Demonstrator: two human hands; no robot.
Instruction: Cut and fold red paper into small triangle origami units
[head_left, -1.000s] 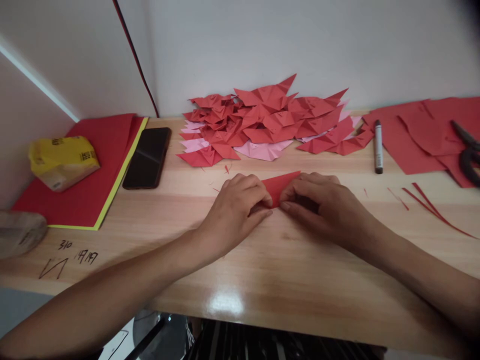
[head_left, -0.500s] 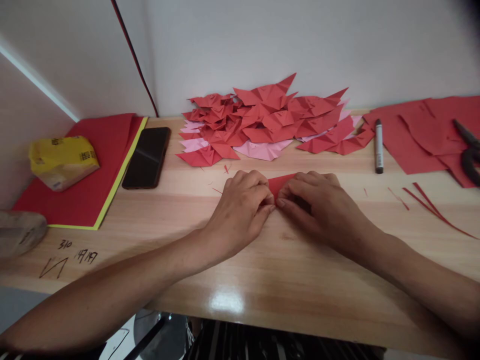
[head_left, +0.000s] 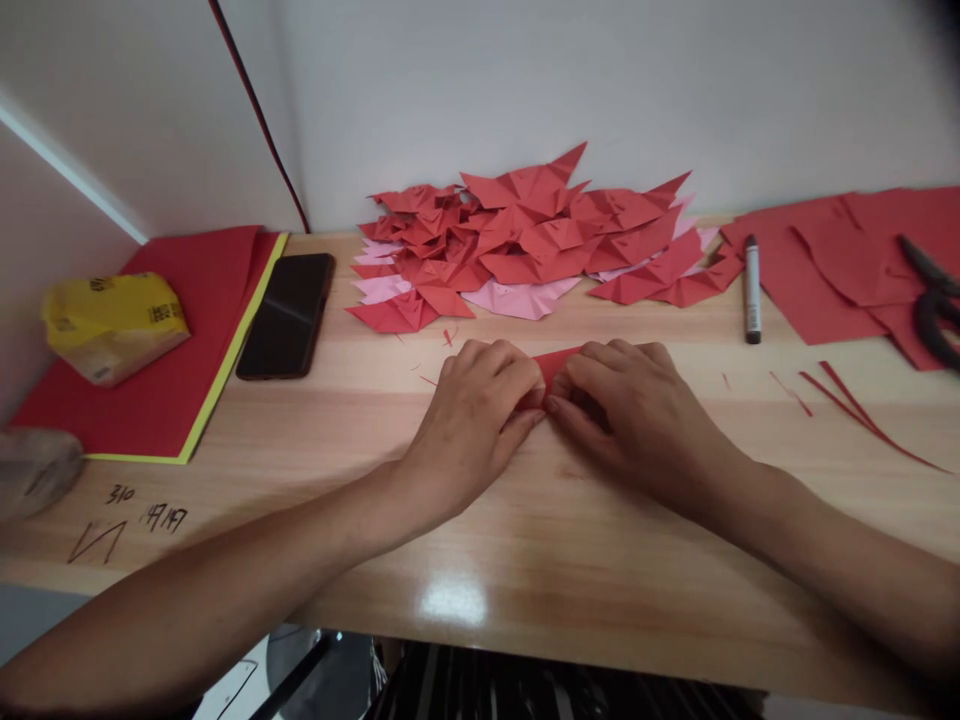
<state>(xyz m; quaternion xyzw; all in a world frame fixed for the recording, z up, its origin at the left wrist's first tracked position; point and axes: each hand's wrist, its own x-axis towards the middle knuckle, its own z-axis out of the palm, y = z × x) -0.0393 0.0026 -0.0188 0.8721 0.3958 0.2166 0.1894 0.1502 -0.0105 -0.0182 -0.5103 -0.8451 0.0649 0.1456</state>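
A piece of red paper (head_left: pixel 556 362) lies at the middle of the table, mostly covered by my two hands. My left hand (head_left: pixel 484 405) pinches its near edge from the left with thumb and curled fingers. From the other side my right hand (head_left: pixel 619 400) pinches the same paper, its fingertips almost touching those of the left. How the paper is folded under the fingers is hidden. Just beyond the hands, a pile of folded red and pink paper pieces (head_left: pixel 517 240) rests against the wall.
On the left a black phone (head_left: pixel 286 315) lies beside red sheets (head_left: pixel 161 400) topped by a yellow package (head_left: pixel 116 325). At right are a marker (head_left: pixel 752 290), red paper sheets (head_left: pixel 832 270), scissors (head_left: pixel 934 310) and thin red paper strips (head_left: pixel 862 415).
Both hands stay pinched on the red paper, with only slight finger movement. The whole view has shifted a little, so things appear slightly further left.
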